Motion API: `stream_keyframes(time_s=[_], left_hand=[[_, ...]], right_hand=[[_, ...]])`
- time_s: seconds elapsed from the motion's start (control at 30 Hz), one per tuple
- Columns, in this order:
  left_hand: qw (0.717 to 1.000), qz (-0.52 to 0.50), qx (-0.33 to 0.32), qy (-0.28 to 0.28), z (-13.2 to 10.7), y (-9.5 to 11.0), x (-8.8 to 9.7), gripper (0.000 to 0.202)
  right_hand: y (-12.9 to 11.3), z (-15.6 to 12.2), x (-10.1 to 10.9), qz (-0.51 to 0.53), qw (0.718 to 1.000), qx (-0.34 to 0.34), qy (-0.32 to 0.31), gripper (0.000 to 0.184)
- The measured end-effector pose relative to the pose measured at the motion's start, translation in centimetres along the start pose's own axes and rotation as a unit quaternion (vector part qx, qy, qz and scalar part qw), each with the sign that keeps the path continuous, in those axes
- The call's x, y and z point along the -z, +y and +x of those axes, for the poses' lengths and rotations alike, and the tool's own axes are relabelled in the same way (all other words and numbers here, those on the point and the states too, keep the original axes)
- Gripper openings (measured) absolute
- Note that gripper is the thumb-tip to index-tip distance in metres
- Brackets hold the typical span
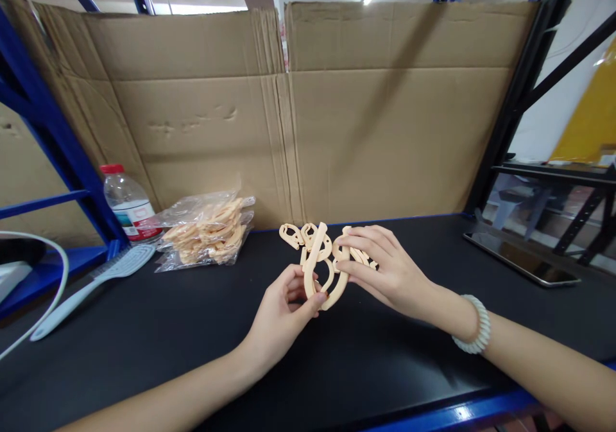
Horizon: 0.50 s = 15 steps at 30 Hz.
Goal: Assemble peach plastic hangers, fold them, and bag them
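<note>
In the head view, a person holds a cream piece above the middle of the black worktop. The left hand has its grip closed around the lower bend, thumb in front and fingers curled behind. The right hand, with a pale bracelet on its wrist, has a pinching grip on the piece's right arm, fingers nearly together. Behind the hands, toward the back edge, loose pieces of the same colour lie in a cluster, partly hidden. A clear bag full of similar ones rests left of them, near the back edge. A red-capped bottle stands by the back left corner, a brush lies along the left edge, and a phone lies near the right edge. Cardboard rises along the back edge.
</note>
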<state>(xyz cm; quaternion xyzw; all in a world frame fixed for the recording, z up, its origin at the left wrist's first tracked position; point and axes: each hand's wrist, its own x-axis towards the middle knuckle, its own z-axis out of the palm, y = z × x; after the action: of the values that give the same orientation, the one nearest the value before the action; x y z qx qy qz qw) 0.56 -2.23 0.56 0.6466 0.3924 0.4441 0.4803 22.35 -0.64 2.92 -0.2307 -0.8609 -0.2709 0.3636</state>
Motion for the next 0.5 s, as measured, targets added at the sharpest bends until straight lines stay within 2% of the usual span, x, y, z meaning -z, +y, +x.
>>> stream_keyframes(time_s=[0.1,0.17,0.27,0.4,0.5], left_hand=[[1.0,-0.001,-0.014,0.025,0.2,0.0,0.1,0.028],[0.999,-0.009,-0.022,0.049,0.4,-0.1,0.2,0.029],[0.996,-0.022,-0.042,0.08,0.5,-0.3,0.5,0.031],[0.993,-0.026,-0.06,0.094,0.6,-0.5,0.7,0.03],[0.993,-0.035,-0.043,0.106,0.6,-0.5,0.8,0.027]], right_hand=[[0.1,0.1,0.2,-0.021,1.0,0.0,-0.015,0.01],[0.2,0.0,0.2,-0.008,0.999,-0.011,-0.048,0.007],[0.6,-0.3,0.0,0.068,0.989,-0.055,-0.116,0.008],[1.4,-1.0,-0.4,0.206,0.953,-0.153,-0.161,0.025],[2.0,-1.2,-0.4,0.236,0.94,-0.17,-0.18,0.015]])
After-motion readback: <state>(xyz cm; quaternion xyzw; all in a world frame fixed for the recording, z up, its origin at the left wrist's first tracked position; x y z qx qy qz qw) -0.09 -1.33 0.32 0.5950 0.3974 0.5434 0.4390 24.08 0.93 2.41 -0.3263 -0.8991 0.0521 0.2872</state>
